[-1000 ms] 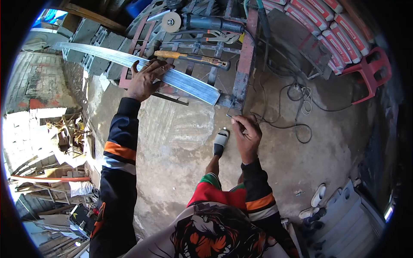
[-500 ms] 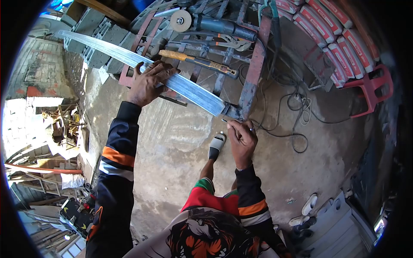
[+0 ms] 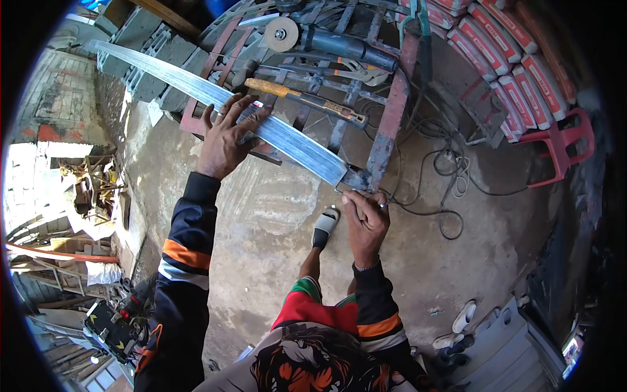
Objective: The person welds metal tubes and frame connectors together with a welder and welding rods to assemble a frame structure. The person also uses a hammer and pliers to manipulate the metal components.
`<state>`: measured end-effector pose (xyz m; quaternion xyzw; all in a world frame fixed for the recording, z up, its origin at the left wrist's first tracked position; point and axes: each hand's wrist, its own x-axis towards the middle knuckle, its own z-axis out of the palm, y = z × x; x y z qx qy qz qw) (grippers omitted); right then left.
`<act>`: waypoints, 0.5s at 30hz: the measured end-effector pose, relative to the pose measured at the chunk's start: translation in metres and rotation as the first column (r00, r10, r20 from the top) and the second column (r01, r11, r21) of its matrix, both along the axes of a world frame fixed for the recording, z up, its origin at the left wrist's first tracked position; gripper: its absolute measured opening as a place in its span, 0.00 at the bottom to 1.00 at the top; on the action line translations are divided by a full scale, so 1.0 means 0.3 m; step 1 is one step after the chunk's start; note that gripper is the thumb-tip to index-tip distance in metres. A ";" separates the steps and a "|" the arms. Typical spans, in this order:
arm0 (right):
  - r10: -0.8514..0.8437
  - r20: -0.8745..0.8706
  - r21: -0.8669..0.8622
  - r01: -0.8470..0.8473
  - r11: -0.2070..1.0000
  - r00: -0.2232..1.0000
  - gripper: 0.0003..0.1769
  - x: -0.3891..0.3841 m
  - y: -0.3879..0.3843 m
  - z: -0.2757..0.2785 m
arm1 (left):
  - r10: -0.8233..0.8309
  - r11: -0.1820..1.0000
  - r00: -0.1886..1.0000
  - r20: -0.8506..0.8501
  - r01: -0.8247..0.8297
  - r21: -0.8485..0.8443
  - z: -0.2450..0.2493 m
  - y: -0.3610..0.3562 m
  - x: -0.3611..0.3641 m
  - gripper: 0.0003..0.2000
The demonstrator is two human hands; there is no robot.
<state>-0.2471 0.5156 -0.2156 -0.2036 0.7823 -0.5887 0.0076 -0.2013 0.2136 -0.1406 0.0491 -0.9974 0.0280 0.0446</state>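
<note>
Got a long metal bar (image 3: 300, 149) lying slantwise over the frame (image 3: 395, 108), running from far left to near right. Got the left hand (image 3: 228, 134) on top of it partway along, palm down, fingers fanned pretty wide and reaching across to the far side, with bare bar poking out both ways from under them. Down at the near right end, see the right hand (image 3: 366, 225) with thumb and index pinched narrow on a little thin rod (image 3: 338, 189), right by the bar's end corner; can't tell if touching. Just past the left fingertips, spot an orange-handled tool (image 3: 304, 98) lying roughly alongside the bar. Farther off, find pliers (image 3: 362, 72) and a grinder (image 3: 349, 49), disc toward the left. Off to the right, see cable (image 3: 450, 173) looped on the floor, plus a red chair (image 3: 565, 144).
</note>
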 end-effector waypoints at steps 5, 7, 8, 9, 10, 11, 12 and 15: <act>-0.063 -0.100 -0.036 0.060 0.998 0.993 0.11 0.029 -0.005 -0.040 | 0.496 0.836 0.826 -0.267 -0.373 0.402 -0.056 0.298 0.151 0.14; -0.071 -0.110 -0.027 0.069 0.997 0.991 0.12 0.040 -0.004 -0.038 | 0.660 0.257 0.751 0.020 -0.251 0.933 -0.169 0.465 0.201 0.07; -0.093 -0.078 -0.022 0.092 0.996 0.993 0.12 0.043 -0.007 -0.039 | 0.622 -0.044 0.740 0.256 -0.294 0.955 -0.179 0.543 0.196 0.10; -0.116 -0.049 -0.018 0.115 0.993 0.992 0.12 0.041 -0.011 -0.041 | 0.592 -0.290 0.723 0.356 -0.221 0.931 -0.172 0.613 0.168 0.13; -0.111 -0.050 -0.018 0.110 0.994 0.993 0.12 0.036 -0.015 -0.050 | 0.512 -0.479 0.706 0.489 -0.238 0.845 -0.153 0.654 0.141 0.14; -0.091 -0.082 -0.022 0.090 0.996 0.992 0.12 0.032 -0.017 -0.062 | 0.478 -0.596 0.694 0.539 -0.195 0.779 -0.186 0.684 0.126 0.15; -0.070 -0.115 -0.025 0.068 0.997 0.991 0.13 0.030 -0.012 -0.071 | 0.438 -0.702 0.684 0.583 -0.145 0.697 -0.217 0.708 0.111 0.15; -0.050 -0.065 -0.036 0.048 0.998 0.997 0.13 0.024 0.001 -0.057 | 0.436 -0.798 0.650 0.622 -0.040 0.602 -0.203 0.749 0.067 0.13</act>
